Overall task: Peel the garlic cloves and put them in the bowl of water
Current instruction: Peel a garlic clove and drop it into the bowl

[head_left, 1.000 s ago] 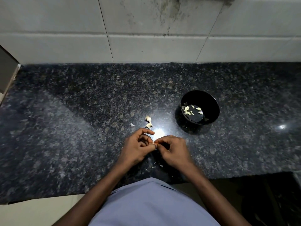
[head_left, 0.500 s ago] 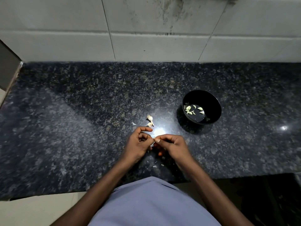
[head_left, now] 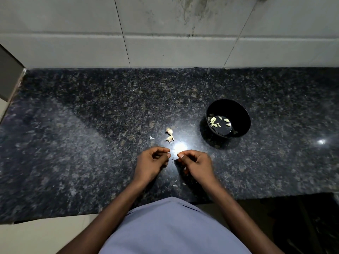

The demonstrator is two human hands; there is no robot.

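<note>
Hands (head_left: 174,163) apart, near counter edge (head_left: 275,196)

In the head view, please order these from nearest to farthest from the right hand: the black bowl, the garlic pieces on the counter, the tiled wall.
From the right hand:
1. Garlic pieces, just beyond the hands, slightly left.
2. Black bowl, further back on the right, with peeled cloves in water.
3. Tiled wall, behind the counter.

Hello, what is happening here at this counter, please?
A person is peeling garlic over a dark counter. The right hand pinches something small at its fingertips; the left hand is curled beside it, apart. Several peeled cloves float in the black bowl. Unpeeled pieces lie near the hands.
</note>
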